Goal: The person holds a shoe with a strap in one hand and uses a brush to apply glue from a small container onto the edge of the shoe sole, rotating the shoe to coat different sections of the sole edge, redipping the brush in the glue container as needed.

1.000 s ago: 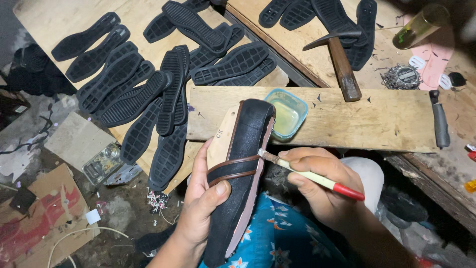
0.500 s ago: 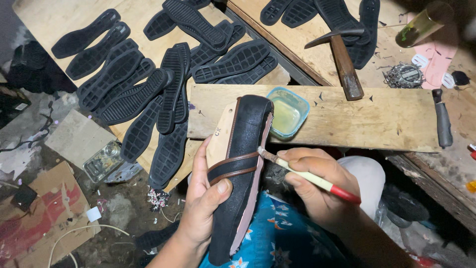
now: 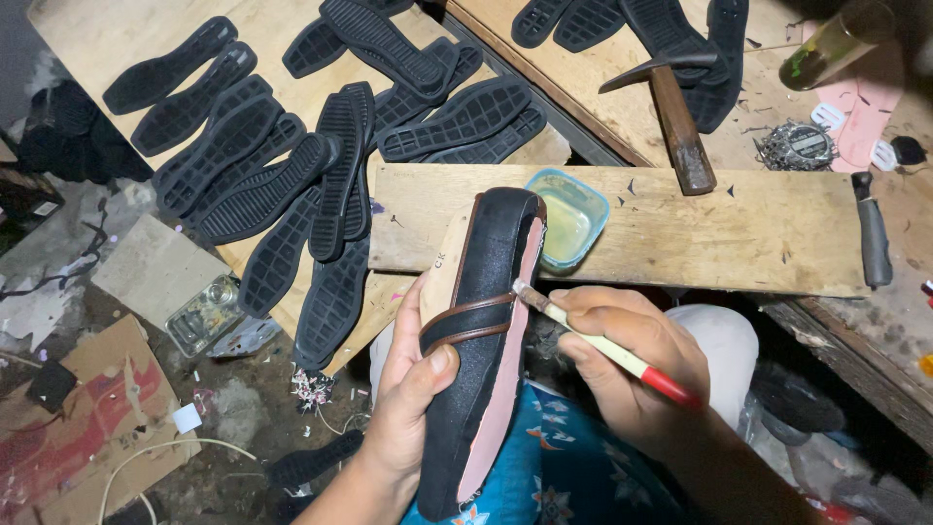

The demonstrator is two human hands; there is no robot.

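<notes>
Black suede-like fabric covers the slim shoe upper with a brown strap and pink lining edge (image 3: 491,321), which sits stretched over a pale form and stands tilted up from the lap. The left hand (image 3: 413,408) wraps it from below, fingers (image 3: 439,362) closed around the lower half with the thumb pressed just under the strap. The right hand (image 3: 632,365) pinches a thin cream-handled brush with a red end (image 3: 607,345), fingers closed on the shaft, bristles touching the pink edge right beside the strap.

Beyond the fingertips, on a bare wooden plank of the bench (image 3: 739,238), stands a small blue-rimmed plastic tub of yellowish glue (image 3: 571,216), close to the shoe's toe. Farther out lie a wooden-handled hammer (image 3: 675,122) and, up and left of the left hand, a spread of black ribbed rubber soles (image 3: 321,165).

The shoe looks light and stiff along its form but soft at the fabric edge; the firm middle, where the left hand already grips, seems the safest hold, away from any wet edge.
</notes>
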